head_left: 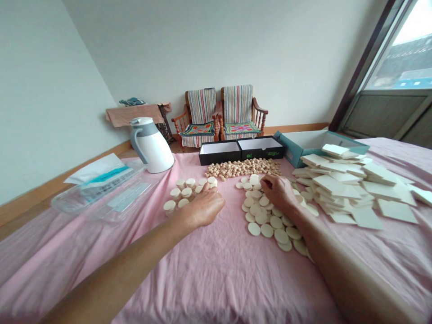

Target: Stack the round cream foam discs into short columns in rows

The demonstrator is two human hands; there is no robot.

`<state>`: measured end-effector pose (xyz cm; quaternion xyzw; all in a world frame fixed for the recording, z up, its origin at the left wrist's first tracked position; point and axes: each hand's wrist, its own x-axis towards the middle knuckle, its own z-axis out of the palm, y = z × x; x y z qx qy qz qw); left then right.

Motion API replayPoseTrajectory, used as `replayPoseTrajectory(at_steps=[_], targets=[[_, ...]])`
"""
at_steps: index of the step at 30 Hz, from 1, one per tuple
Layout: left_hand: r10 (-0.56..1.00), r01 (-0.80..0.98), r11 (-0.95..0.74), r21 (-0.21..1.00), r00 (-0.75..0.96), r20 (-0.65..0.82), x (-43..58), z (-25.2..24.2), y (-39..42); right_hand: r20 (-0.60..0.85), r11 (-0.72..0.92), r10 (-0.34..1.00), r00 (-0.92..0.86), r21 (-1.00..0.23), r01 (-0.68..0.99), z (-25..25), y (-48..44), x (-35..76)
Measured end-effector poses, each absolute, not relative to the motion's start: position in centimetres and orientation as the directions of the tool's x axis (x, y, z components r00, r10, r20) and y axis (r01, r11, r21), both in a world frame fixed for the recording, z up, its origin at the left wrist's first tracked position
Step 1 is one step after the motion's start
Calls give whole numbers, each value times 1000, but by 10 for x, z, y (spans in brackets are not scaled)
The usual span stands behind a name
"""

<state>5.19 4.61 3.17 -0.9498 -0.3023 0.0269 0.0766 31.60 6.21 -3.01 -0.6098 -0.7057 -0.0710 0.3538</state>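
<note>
My left hand (207, 207) is closed, its fingertips against short stacks of pale round wooden discs (186, 192) on the left of the pink cloth. Whether a disc is between those fingers is hidden. Over a loose pile of the same discs (261, 218) on the right, my right hand (278, 191) has its fingers curled together in a pinch. What it holds, if anything, cannot be made out. The discs in this pile lie flat and overlap, and my right wrist and forearm cover part of them.
Many small wooden beads (241, 168) lie behind the hands, before two black boxes (219, 153). Square pale boards (351, 186) are heaped at right by a teal box (297, 155). A white jug (153, 150) and clear plastic trays (111, 193) stand left.
</note>
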Motion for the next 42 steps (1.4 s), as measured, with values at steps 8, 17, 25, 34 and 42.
replayPoseTrajectory(at_steps=[8, 17, 25, 34, 42], targets=[[493, 458, -869, 189, 835, 243, 98, 20, 29, 602, 256, 799, 7, -351, 901, -29, 62, 315], [449, 411, -891, 193, 861, 239, 123, 6, 28, 591, 261, 807, -3, -353, 898, -30, 63, 316], [627, 625, -765, 158, 664, 407, 69, 34, 28, 586, 256, 810, -9, -341, 905, -31, 64, 316], [731, 761, -648, 43, 604, 318, 32, 26, 31, 584, 245, 812, -1, -340, 908, -28, 63, 316], [696, 677, -703, 216, 596, 401, 43, 25, 24, 588, 248, 809, -1, -340, 907, -30, 63, 316]])
